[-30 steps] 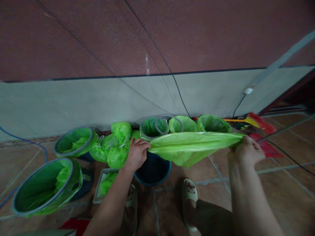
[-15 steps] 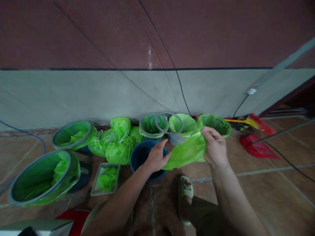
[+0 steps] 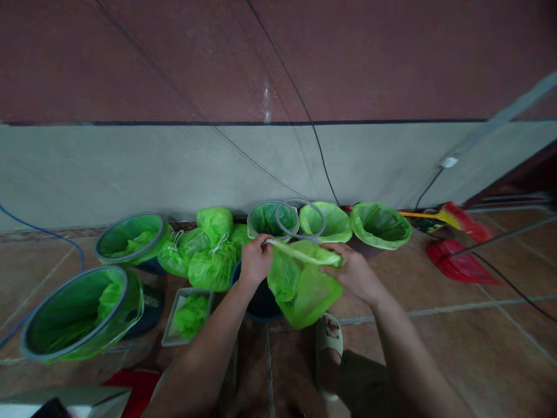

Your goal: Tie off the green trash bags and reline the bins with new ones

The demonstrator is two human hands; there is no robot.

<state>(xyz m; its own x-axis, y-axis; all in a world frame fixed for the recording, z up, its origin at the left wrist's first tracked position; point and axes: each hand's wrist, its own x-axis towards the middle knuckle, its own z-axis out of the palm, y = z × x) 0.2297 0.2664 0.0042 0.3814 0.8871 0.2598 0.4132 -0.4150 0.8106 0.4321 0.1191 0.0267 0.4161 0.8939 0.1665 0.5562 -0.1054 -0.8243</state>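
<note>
A green plastic bag (image 3: pixel 304 284) hangs between my two hands, its mouth spread wide and its body drooping. My left hand (image 3: pixel 256 260) is closed on the left side of the bag's rim. On the right side, my right hand (image 3: pixel 350 270) grips the rim too. Below and partly behind the bag stands a dark blue bin (image 3: pixel 263 310), mostly hidden by my left hand and the bag. A loose grey ring (image 3: pixel 322 216) rests across the tops of two lined bins behind the bag.
Lined bins stand along the wall, one green-lined bin (image 3: pixel 380 226) at right and two ringed bins at left. Tied green bags (image 3: pixel 212 264) and a tray (image 3: pixel 167 325) holding crumpled green plastic lie left of centre. A red dustpan (image 3: pixel 456 264) is on the right.
My left hand has moved up and taken hold of the bag's rim. The bag, earlier flat and held by my right hand alone, has moved left and now opens out.
</note>
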